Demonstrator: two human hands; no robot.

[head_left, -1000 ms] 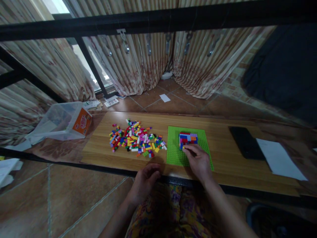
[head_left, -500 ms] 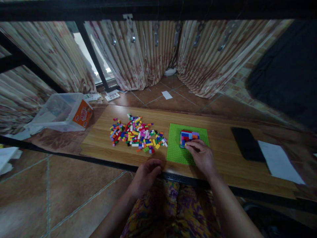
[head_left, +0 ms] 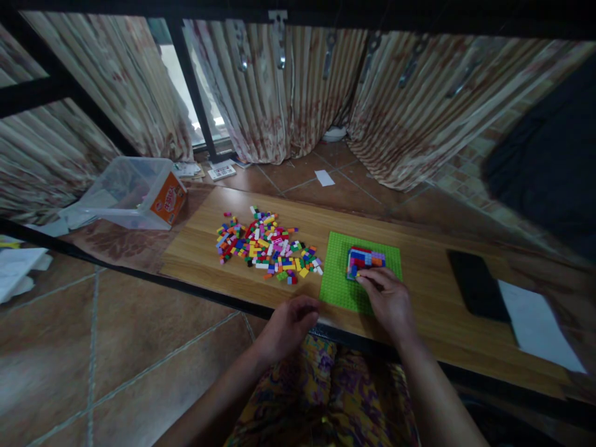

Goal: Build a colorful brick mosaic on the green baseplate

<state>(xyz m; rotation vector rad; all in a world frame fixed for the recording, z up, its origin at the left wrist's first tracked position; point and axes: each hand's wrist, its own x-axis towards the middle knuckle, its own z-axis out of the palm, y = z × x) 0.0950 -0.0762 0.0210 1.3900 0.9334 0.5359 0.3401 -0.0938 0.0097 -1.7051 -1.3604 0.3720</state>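
My right hand (head_left: 388, 298) is over the green baseplate (head_left: 335, 292), thumb and fingertips pinched on a small yellow brick (head_left: 358, 275). It touches the near left part of a low block of toy bricks (head_left: 361, 256) in red, blue, orange and purple, which sits on the plate and is partly covered by my fingers. Near the table's front edge, left of the plate, my left hand (head_left: 291, 326) rests with loosely curled fingers and the thumb apart; nothing shows in it. Beyond it lies a heap of loose, many-coloured bricks (head_left: 265, 248).
The wooden board (head_left: 205, 248) carries all of this. A clear plastic bin (head_left: 121, 192) with an orange label stands at the far left. On the right lie a black flat object (head_left: 477, 285) and a white sheet (head_left: 540, 326). Curtains (head_left: 288, 93) hang behind.
The camera view has shifted, so everything sits a little further right in the picture. My right hand stays pinched at the brick block; my left hand keeps its place by the edge.
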